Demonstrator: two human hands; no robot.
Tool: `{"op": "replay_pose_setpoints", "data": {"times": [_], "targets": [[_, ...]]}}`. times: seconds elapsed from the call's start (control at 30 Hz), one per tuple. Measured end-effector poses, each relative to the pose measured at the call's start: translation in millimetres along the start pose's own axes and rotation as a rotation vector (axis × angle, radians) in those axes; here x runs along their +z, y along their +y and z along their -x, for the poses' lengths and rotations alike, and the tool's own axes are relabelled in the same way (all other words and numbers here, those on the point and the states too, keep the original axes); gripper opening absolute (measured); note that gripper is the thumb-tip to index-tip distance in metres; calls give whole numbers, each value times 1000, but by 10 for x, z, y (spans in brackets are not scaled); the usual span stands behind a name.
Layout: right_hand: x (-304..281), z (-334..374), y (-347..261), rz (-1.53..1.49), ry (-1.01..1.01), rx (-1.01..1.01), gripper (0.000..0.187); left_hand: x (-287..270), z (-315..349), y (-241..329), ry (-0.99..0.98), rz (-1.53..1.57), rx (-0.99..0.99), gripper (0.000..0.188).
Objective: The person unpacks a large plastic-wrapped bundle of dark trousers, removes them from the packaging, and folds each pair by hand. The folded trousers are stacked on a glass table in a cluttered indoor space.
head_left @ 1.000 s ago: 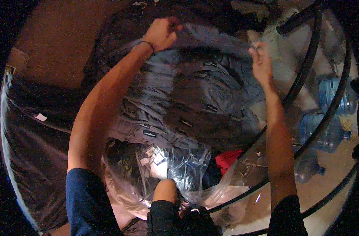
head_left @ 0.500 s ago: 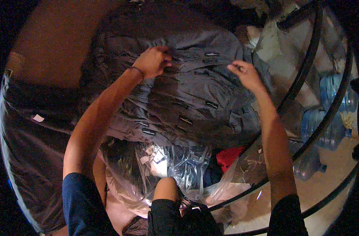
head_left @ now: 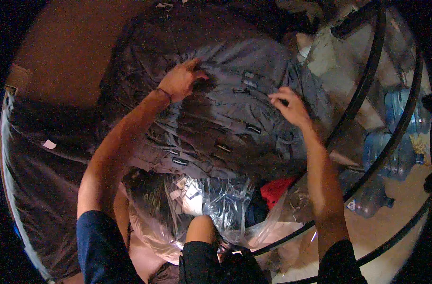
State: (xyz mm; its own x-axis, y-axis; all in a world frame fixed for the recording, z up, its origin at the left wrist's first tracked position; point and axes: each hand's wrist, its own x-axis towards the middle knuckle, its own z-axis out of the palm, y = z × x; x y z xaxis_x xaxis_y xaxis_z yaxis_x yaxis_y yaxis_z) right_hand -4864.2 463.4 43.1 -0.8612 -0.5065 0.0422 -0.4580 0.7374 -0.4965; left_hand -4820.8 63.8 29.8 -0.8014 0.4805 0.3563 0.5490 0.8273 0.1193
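A stack of dark grey garments (head_left: 225, 106) fills the middle of the view, creased and layered, with small dark labels along the folds. My left hand (head_left: 180, 81) rests on the upper left of the top garment (head_left: 254, 54), fingers apart and touching the cloth. To the right, my right hand (head_left: 290, 107) has its fingertips drawn together at that garment's edge, close to a label (head_left: 249, 79). The cloth between its fingertips is largely hidden.
Below the stack lies clear plastic wrapping (head_left: 225, 201) by my knee, with red fabric (head_left: 275, 190) beside it. Black curved bars (head_left: 367, 75) arc along the right, in front of large plastic bottles (head_left: 388, 154). Dark fabric (head_left: 41, 189) covers the left side.
My right hand has moved down and slightly left. The top garment's folds have shifted, and its label shows larger and lower. My left hand has barely moved; its fingers have spread.
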Motion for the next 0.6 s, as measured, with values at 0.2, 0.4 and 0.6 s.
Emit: {"op": "replay_pose_setpoints", "data": {"times": [0.2, 0.4, 0.6], "targets": [[-79, -285, 227, -175, -167, 151, 34, 187, 23, -151, -272, 396, -260, 51], [-382, -793, 61, 5, 230, 26, 31, -168, -260, -108, -201, 151, -274, 42], [-373, -652, -132, 124, 558, -258, 14, -470, -476, -271, 195, -52, -209, 48]]}}
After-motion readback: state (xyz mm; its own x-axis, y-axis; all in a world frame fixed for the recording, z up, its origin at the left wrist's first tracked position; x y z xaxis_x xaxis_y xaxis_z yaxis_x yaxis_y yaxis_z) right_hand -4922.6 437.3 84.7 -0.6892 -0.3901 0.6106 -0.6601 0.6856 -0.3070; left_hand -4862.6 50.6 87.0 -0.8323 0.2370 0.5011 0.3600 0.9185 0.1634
